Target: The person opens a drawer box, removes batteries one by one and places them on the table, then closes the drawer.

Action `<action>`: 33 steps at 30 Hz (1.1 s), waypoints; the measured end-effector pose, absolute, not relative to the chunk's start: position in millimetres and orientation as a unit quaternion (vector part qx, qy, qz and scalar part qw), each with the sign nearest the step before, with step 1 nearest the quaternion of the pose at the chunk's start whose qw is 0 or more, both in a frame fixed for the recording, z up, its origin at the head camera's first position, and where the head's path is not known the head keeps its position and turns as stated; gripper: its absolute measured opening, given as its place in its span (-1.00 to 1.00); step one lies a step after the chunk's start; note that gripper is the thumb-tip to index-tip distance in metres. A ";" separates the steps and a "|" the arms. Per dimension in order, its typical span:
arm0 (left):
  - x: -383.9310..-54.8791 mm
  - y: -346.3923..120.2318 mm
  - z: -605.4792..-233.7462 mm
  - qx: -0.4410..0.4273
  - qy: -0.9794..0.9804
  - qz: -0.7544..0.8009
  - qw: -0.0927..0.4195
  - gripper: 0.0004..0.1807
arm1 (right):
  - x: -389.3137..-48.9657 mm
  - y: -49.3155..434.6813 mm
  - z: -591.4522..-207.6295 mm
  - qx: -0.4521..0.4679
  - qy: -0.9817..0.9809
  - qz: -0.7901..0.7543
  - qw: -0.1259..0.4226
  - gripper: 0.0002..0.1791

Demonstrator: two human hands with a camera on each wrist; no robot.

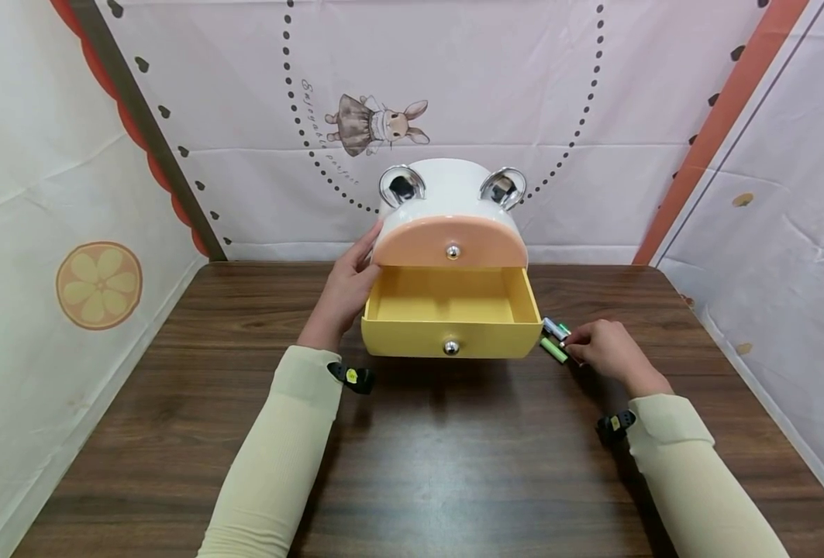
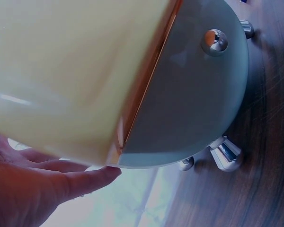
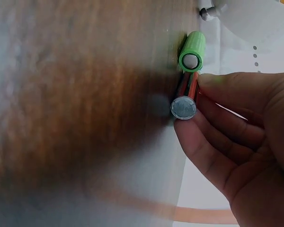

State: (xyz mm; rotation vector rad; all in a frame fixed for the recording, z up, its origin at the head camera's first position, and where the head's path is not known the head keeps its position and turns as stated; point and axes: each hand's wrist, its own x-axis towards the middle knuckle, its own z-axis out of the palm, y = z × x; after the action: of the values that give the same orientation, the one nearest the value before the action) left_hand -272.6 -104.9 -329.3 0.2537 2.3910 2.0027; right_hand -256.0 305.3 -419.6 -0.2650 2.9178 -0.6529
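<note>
A small frog-shaped drawer cabinet (image 1: 446, 186) stands on the table, its yellow lower drawer (image 1: 412, 339) pulled out with a bare inside. The peach upper drawer (image 1: 418, 244) is closed. My left hand (image 1: 345, 291) rests against the cabinet's left side, fingers extended; the left wrist view shows the thumb along its edge. Right of the drawer, my right hand (image 1: 610, 353) pinches a red and dark battery (image 3: 183, 108) between thumb and finger, low at the tabletop. A green battery (image 1: 554, 350) and a pale silvery battery (image 1: 554, 329) lie beside the fingertips.
The brown wood-grain table (image 1: 425, 465) carries everything. Behind it hangs a printed cloth (image 1: 523, 85) with a rabbit figure, and similar cloth closes off both sides. The cabinet has shiny round knobs (image 1: 451, 348) and short metal feet (image 2: 226, 153).
</note>
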 end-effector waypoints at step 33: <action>-273.5 -105.6 -330.6 0.080 0.765 0.639 0.014 -0.35 | -235.3 283.4 -365.2 -0.134 0.969 -0.198 -0.066 -0.80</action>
State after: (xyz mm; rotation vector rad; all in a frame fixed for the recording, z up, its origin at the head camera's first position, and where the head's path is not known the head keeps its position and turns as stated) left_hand -273.5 -105.6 -330.6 0.2493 2.3830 1.9885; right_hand -235.3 283.4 -365.2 -0.4397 3.1775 -0.6504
